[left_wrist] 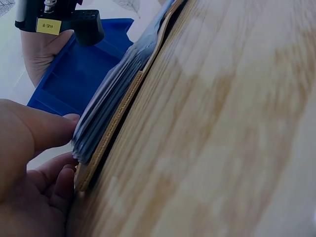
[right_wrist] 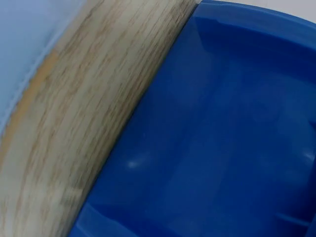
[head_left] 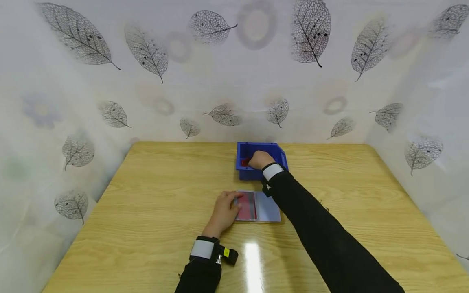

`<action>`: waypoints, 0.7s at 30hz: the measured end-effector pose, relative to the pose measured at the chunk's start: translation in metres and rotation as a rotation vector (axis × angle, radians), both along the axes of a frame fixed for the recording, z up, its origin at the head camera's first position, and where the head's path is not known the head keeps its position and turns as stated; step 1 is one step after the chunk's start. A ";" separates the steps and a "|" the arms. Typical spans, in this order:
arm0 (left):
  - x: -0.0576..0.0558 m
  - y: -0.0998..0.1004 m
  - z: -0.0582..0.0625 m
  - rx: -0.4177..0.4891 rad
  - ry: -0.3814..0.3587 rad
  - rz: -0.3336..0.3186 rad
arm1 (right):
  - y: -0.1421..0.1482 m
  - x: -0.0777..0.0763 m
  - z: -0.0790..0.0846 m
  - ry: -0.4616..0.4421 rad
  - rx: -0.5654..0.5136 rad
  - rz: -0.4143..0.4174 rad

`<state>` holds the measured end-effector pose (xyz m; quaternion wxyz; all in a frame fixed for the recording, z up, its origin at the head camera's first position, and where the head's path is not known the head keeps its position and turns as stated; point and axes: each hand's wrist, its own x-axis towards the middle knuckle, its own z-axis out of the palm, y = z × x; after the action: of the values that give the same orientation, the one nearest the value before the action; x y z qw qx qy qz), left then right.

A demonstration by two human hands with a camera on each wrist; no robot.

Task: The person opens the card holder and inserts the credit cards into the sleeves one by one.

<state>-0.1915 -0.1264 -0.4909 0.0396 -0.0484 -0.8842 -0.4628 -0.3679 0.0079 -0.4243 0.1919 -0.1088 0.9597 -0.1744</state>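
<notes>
An open card holder (head_left: 269,208) with clear plastic sleeves lies on the table, a pinkish-red card with a grey stripe (head_left: 246,206) in its left-hand sleeve. My left hand (head_left: 222,209) grips the holder's left edge. In the left wrist view, the thumb presses the stack of sleeves (left_wrist: 116,96) while the fingers sit by the tan stitched cover (left_wrist: 121,106). Behind the holder stands a blue plastic bin (head_left: 250,175). My right hand (head_left: 261,159) reaches down into it, beside something red (head_left: 244,162). Its fingertips are hidden, and the right wrist view shows only the bin's side (right_wrist: 197,123).
The wooden table (head_left: 165,183) extends to both sides of the holder and bin. Leaf-patterned sheeting (head_left: 220,89) hangs behind the table and along its sides. The bin stands near the table's back edge. My right forearm (head_left: 322,228) crosses over the holder's right side.
</notes>
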 end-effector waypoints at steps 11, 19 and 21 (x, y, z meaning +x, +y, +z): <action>0.001 0.000 0.001 -0.010 0.014 0.008 | -0.001 0.000 -0.003 0.111 -0.051 -0.020; 0.000 0.001 0.000 -0.019 0.010 0.012 | 0.000 0.004 -0.005 0.166 -0.102 -0.037; 0.000 0.002 0.000 -0.018 0.003 0.013 | 0.001 0.004 -0.005 0.157 -0.114 -0.041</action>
<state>-0.1911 -0.1245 -0.4910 0.0434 -0.0438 -0.8886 -0.4546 -0.3634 0.0091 -0.4289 0.1058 -0.1133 0.9623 -0.2235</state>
